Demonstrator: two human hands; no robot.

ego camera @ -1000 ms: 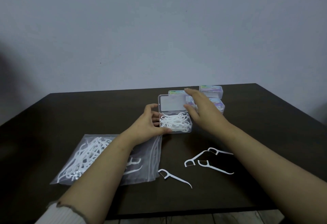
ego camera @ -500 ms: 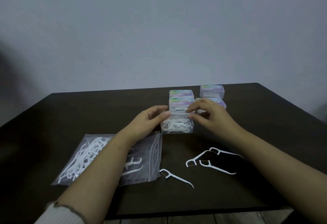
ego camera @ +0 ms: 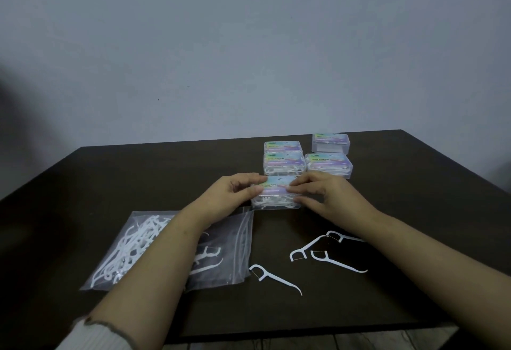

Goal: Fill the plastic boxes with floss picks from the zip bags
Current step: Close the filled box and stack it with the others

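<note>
Counter (ego camera: pixel 414 308), dark wood, near edge at bottom of view

Loose floss picks: one (ego camera: pixel 273 277) near centre, handle trailing right and nearward; three more (ego camera: pixel 326 252) just right of it, overlapping, heads left, handles running right. Likely spill awaiting a box

Zip bag (ego camera: pixel 171 247), near left, flat, mouth toward the right; a heap of floss picks (ego camera: pixel 132 247) bunched in its left half, a few near the mouth. Left forearm crosses over it

Plastic box in hand (ego camera: pixel 276 193), centre, beyond the bag, resting on the counter, lid down, white picks visible through the front wall. Long axis left to right, label facing up

Left hand (ego camera: pixel 235 192): grip narrow, fingers curled on the box's left end, thumb on the lid. Right hand (ego camera: pixel 326 192): grip likewise, fingertips on the lid's right part. Judged to be pressing the lid shut from both ends

Closed boxes, far: two (ego camera: pixel 284 160) stacked in line directly behind, two (ego camera: pixel 329 165) to the right, farthest (ego camera: pixel 330 142) apart from the rest. All lie long axis left to right, seemingly set aside as done
</note>
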